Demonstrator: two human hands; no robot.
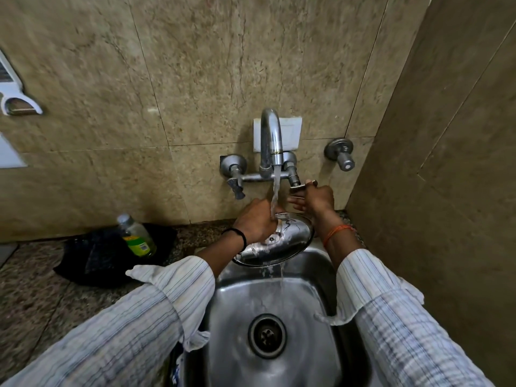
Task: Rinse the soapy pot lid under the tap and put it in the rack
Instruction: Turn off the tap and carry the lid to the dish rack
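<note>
A round steel pot lid (pixel 282 244) is tilted over the back of the sink (pixel 279 303), under the running stream from the wall tap (pixel 271 135). My left hand (pixel 255 220) grips the lid at its far left rim, and the water strikes right beside its fingers. Water runs off the lid's lower edge into the basin. My right hand (pixel 317 198) is raised to the tap's right-hand valve handle (pixel 303 185), with thumb and forefinger pinching the handle. No rack is in view.
A clear bottle with a green label (pixel 136 236) lies on a black cloth (pixel 111 255) on the granite counter (pixel 42 289) left of the sink. A second valve (pixel 340 153) juts from the wall at the right. A tiled side wall closes the right.
</note>
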